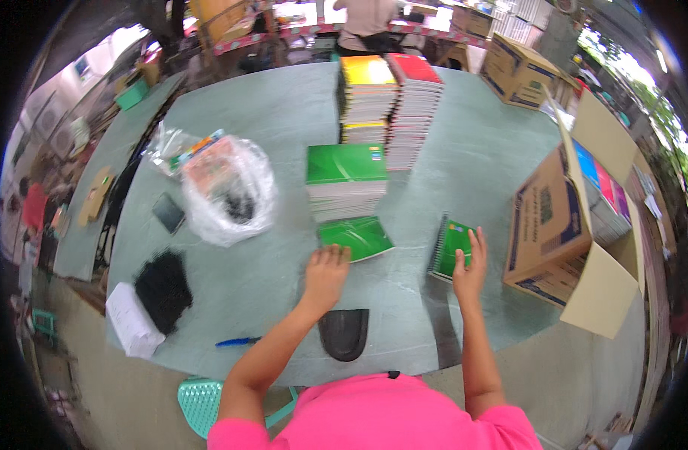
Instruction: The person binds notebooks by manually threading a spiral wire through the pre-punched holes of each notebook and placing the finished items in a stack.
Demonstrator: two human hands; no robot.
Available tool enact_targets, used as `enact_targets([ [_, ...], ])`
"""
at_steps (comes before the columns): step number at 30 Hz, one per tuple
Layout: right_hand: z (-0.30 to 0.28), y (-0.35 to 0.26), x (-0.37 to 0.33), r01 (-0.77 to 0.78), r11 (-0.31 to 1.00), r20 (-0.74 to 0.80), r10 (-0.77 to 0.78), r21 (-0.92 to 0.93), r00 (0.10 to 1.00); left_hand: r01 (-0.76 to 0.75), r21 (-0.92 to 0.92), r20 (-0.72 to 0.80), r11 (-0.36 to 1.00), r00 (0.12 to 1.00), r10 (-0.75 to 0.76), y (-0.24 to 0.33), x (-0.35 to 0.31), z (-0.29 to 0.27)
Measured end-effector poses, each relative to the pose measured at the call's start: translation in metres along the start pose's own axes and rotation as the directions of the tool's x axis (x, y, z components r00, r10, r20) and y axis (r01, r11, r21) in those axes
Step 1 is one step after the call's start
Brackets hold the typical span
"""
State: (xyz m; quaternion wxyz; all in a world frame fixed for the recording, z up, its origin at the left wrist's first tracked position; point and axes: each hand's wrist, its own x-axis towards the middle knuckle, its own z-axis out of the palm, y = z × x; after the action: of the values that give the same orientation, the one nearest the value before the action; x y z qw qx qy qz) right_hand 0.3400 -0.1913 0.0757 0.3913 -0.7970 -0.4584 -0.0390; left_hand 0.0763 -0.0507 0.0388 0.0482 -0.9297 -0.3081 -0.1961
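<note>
My left hand [327, 276] has its fingers together on the near left corner of a green notebook [362, 234], which lies askew just in front of a stack of green notebooks [347, 165]. Its thumb is hard to make out. To the right, a small stack of green spiral-bound notebooks [452, 244] rests on the table with its black coils facing left. My right hand [470, 262] is at the right side of that stack, fingers spread and thumb over the top cover.
Tall stacks of yellow [368, 71] and red notebooks [414, 69] stand behind. An open cardboard box [550, 214] with notebooks sits right. A plastic bag [235, 217], phone [168, 213], black bundle [164, 291], blue pen [237, 342] and dark U-shaped pad [344, 334] lie around the table.
</note>
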Motion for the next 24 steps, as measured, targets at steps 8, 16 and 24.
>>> enact_targets([
  [8, 0.048, -0.045, -0.031, -0.585, 0.19, 0.567, 0.141, 0.789, 0.811, 0.375, -0.804, 0.391, 0.462, 0.918, -0.064, 0.026, -0.003, -0.06],
  [16, 0.032, -0.05, -0.021, 0.112, 0.958, 0.487, -0.232, 0.263, 0.842, 0.76, -0.28, 0.036, 0.587, 0.619, -0.785, -0.198, -0.07, -0.053],
  [24, 0.046, -0.082, -0.031, 0.328, 0.945, 0.502, -0.276, -0.017, 0.82, 0.893, 0.188, -0.011, 0.408, 0.417, -0.909, -0.231, -0.119, -0.004],
])
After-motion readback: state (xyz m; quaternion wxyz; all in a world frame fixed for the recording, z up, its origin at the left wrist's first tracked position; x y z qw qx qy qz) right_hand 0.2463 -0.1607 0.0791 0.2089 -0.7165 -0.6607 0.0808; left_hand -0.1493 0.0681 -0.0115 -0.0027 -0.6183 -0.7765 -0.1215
